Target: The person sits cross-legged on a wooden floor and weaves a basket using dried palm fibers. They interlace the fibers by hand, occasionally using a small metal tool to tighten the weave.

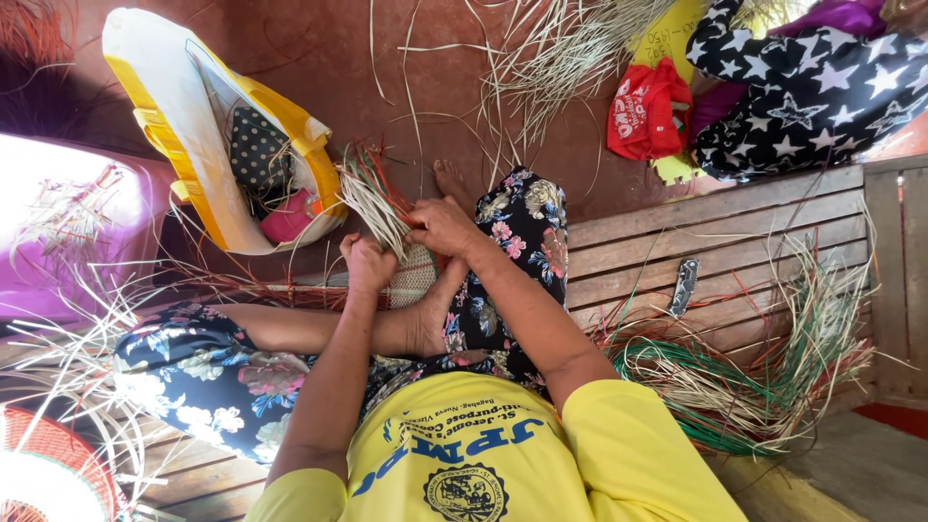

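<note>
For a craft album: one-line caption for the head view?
Both hands, left and right, grip pale weaving strips above a woven mat piece.

Wooden bench [744, 217]: knife [682, 286], reed bundle [764, 372].

A yellow short-sleeved T-shirt [503, 454] with blue lettering and a round emblem is being worn, together with dark floral-patterned trousers [208, 372]; the feet are being kept bare.

Yellow-and-white plastic bag [193, 126] lying open at 10 o'clock, a dark dotted pouch [256, 147] and a pink item inside. Small red printed packet [646, 111] at 1 o'clock, on a yellow sheet [667, 34].
</note>
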